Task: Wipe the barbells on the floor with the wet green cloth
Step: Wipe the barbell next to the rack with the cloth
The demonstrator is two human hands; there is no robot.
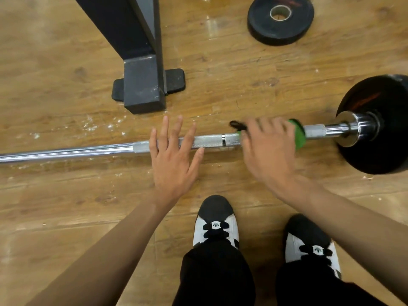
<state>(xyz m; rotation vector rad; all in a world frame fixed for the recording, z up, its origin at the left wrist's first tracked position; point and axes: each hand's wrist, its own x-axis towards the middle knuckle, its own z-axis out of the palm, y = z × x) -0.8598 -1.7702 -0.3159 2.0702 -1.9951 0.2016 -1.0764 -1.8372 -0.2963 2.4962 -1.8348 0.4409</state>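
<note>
A barbell [209, 141] lies across the wooden floor [66, 195]. The right grip [268, 146], blurred, curls round a green cloth [299, 133] wrapped on the bar near its black end plate [379, 129]. The left grip [174, 155] lies flat over the knurled part, fingers spread. A loose plate [280, 21] and a rack foot [143, 85] sit beyond.

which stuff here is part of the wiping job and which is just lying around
In the job: barbell; green cloth wrapped on its shaft; right hand gripping the cloth; left hand spread open over the bar.
Just lying about: loose weight plate; black rack foot.
</note>
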